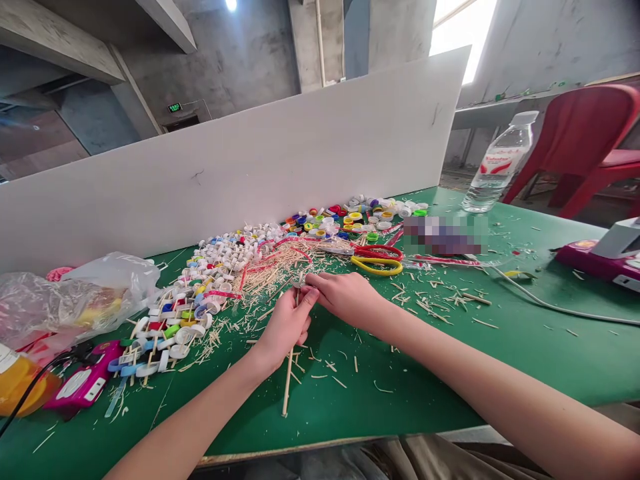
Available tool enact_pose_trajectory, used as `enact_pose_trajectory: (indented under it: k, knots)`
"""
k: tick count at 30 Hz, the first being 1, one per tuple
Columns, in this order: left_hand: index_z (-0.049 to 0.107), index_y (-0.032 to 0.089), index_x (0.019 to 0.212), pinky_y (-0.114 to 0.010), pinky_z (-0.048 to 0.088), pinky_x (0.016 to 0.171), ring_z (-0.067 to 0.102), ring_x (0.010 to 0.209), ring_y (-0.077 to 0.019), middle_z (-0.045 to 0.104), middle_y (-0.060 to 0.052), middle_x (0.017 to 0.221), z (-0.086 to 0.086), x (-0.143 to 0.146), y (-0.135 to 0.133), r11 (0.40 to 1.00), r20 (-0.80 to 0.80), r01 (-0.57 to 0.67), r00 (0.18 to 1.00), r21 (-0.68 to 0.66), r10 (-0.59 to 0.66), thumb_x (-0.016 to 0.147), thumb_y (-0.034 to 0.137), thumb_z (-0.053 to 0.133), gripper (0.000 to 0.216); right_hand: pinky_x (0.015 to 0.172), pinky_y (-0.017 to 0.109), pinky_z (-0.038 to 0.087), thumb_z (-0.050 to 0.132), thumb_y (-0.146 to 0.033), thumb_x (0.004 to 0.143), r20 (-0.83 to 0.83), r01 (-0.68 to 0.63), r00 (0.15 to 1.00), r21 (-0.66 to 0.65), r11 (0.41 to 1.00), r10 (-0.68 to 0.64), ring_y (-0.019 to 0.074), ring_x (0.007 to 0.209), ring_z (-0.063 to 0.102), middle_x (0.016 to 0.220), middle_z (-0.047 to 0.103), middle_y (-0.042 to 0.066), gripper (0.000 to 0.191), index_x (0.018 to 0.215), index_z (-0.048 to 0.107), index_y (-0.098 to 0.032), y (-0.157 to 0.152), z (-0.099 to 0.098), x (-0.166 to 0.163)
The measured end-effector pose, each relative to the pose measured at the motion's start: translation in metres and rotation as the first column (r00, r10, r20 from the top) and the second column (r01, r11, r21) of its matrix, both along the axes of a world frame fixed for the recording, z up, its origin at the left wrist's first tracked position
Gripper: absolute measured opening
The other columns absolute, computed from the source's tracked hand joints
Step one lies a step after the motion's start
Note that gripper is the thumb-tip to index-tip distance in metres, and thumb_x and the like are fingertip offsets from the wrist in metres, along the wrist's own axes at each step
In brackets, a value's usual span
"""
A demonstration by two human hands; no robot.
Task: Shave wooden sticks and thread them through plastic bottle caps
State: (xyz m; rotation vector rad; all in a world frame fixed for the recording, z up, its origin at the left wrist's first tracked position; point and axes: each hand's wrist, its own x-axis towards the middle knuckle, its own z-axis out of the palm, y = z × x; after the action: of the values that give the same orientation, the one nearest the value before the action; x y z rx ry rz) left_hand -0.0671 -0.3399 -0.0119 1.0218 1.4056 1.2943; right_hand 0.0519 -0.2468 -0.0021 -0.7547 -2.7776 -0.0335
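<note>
My left hand [286,325] is closed around a thin wooden stick [288,383]. The stick slants down out of the fist, its lower end close to the green tabletop. Meeting it at the stick's upper end is my right hand [345,297], its fingers bent and pressed together; what they grip there is hidden. Thin wood shavings [330,367] lie scattered under and around both hands. Just beyond them is a heap of slender sticks and slivers [280,267]. Scissors with red and yellow handles [377,268] rest beyond my right wrist.
Many bottle caps [220,257], some with sticks in them, spread along the white partition [280,160]. At left are a clear plastic bag [100,293] and a magenta power strip [87,380]. A water bottle [497,163], white cable [555,310] and red chair [575,140] are at right.
</note>
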Motion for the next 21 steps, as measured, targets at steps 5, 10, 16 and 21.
enact_pose_trajectory:
  k: [5, 10, 16, 21]
  knots:
    - [0.043, 0.022, 0.085, -0.016, 0.016, 0.034, 0.019, 0.04, -0.0028, 0.023, 0.012, 0.057, 0.0, -0.001, 0.0, 1.0, -0.005, -0.015, 1.0, -0.004, 0.015, 0.077, 0.059, 0.062, 0.043, 0.05, 0.029, 0.015, 0.026, -0.037, 0.101, 0.069, 0.084, 0.994, 0.066, 0.994, -0.088, 0.0187, 0.079, 0.063, 0.098, 0.065, 0.01, 0.034, 0.108, 0.052, -0.016, -0.007, 0.0, -0.005]
    - [0.042, 0.022, 0.082, -0.016, 0.015, 0.034, 0.019, 0.04, -0.0031, 0.022, 0.012, 0.056, -0.001, -0.004, 0.001, 1.0, -0.028, -0.006, 1.0, -0.029, 0.005, 0.078, 0.06, 0.061, 0.042, 0.051, 0.029, 0.02, 0.029, -0.03, 0.099, 0.089, 0.149, 0.983, 0.125, 0.981, -0.161, 0.0207, 0.082, 0.063, 0.097, 0.063, 0.011, 0.027, 0.106, 0.051, -0.016, -0.012, -0.003, -0.007]
    - [0.041, 0.023, 0.08, -0.014, 0.014, 0.032, 0.017, 0.038, -0.003, 0.018, 0.013, 0.053, -0.006, -0.003, 0.005, 0.99, -0.026, -0.037, 0.999, -0.136, 0.034, 0.074, 0.064, 0.062, 0.047, 0.052, 0.029, 0.031, 0.036, -0.027, 0.097, 0.059, 0.175, 0.981, 0.136, 0.975, -0.184, 0.0208, 0.076, 0.061, 0.088, 0.062, 0.009, 0.017, 0.1, 0.05, -0.018, -0.015, -0.012, -0.005]
    - [0.046, 0.022, 0.083, -0.014, 0.016, 0.031, 0.015, 0.037, -0.0032, 0.021, 0.014, 0.05, -0.009, -0.003, 0.007, 0.968, -0.025, -0.042, 0.999, -0.247, 0.037, 0.07, 0.068, 0.062, 0.051, 0.05, 0.03, 0.035, 0.04, -0.028, 0.095, 0.001, 0.188, 0.982, 0.154, 0.97, -0.19, 0.0203, 0.07, 0.058, 0.081, 0.058, 0.006, 0.012, 0.093, 0.048, -0.019, -0.012, -0.021, -0.004]
